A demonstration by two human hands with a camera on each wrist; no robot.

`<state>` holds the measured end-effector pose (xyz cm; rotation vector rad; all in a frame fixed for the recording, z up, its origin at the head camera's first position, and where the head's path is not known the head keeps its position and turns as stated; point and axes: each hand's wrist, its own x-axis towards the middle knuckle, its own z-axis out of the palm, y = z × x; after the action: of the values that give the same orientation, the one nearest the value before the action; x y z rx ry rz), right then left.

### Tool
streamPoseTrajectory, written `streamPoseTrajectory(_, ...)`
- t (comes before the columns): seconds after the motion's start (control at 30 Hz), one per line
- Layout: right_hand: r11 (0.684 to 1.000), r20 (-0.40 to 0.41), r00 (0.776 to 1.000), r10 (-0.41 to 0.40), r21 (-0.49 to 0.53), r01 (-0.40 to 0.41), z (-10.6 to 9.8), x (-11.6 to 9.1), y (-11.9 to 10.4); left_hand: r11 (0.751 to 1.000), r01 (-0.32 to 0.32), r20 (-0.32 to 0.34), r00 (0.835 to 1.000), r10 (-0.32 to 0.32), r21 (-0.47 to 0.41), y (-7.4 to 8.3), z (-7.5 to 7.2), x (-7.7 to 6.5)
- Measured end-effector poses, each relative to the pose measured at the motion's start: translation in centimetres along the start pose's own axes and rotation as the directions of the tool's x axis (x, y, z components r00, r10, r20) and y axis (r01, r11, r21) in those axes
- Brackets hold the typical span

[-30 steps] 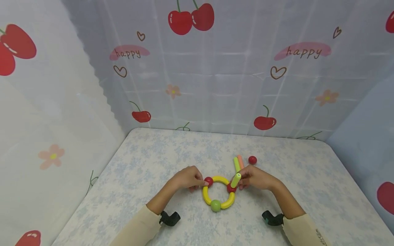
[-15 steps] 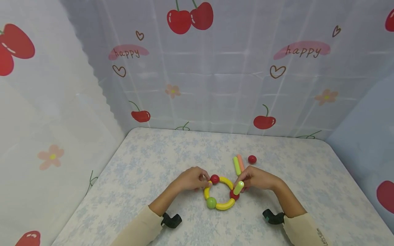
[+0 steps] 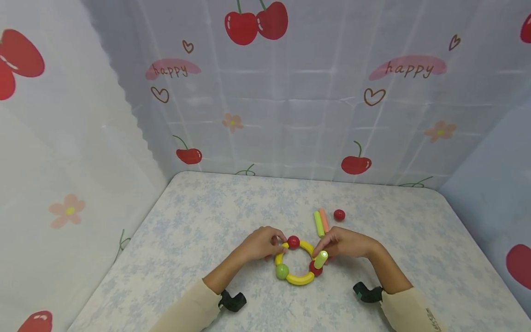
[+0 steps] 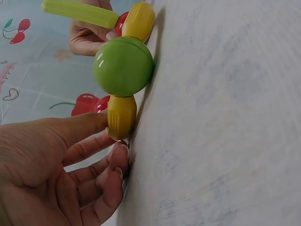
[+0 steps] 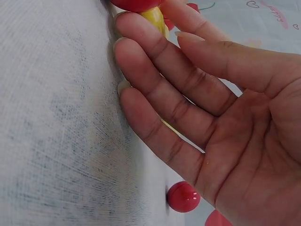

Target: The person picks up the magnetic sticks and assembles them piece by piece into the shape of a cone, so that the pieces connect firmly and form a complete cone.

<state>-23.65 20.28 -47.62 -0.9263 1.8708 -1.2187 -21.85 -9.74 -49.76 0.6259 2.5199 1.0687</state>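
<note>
Yellow curved rods [image 3: 300, 280] and balls form a ring on the table. A green ball [image 3: 282, 271] is at its near left, a red ball [image 3: 293, 242] at the far side. From another red ball [image 3: 317, 270] at the right, a light green straight rod [image 3: 321, 259] sticks up at a tilt. My left hand [image 3: 262, 244] pinches the left yellow curved rod [image 4: 122, 117], beside the green ball. My right hand [image 3: 348, 242] touches the ring's right side, its fingers extended beside the red ball [image 5: 136, 4]; its thumb stands apart from that ball.
Behind the ring lie a light green rod [image 3: 318, 224] and an orange rod [image 3: 324, 220], side by side. A loose red ball [image 3: 339, 215] is to their right. A cherry-patterned curtain [image 3: 269, 106] stands behind the table [image 3: 232, 198].
The ring has turned clockwise: its far red ball moved right, the green ball left and upward, the red ball with the upright rod nearer. My left hand followed slightly to the right.
</note>
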Motion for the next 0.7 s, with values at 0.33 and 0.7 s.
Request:
streamPoseTrajectory(0.33, 0.997, -0.097, 0.994, 0.053, -0.043, -0.058, -0.6, -0.2, -0.4, 0.999, -0.043, -0.062, 0.997, 0.045, 0.03, -0.3, 0.5, 0.1)
streamPoseTrajectory(0.7, 0.973, -0.537, 0.839, 0.083, -0.137, -0.183, -1.6, -0.7, -0.9, 0.998, -0.067, -0.002, 0.998, 0.067, 0.005, -0.4, 0.3, 0.4)
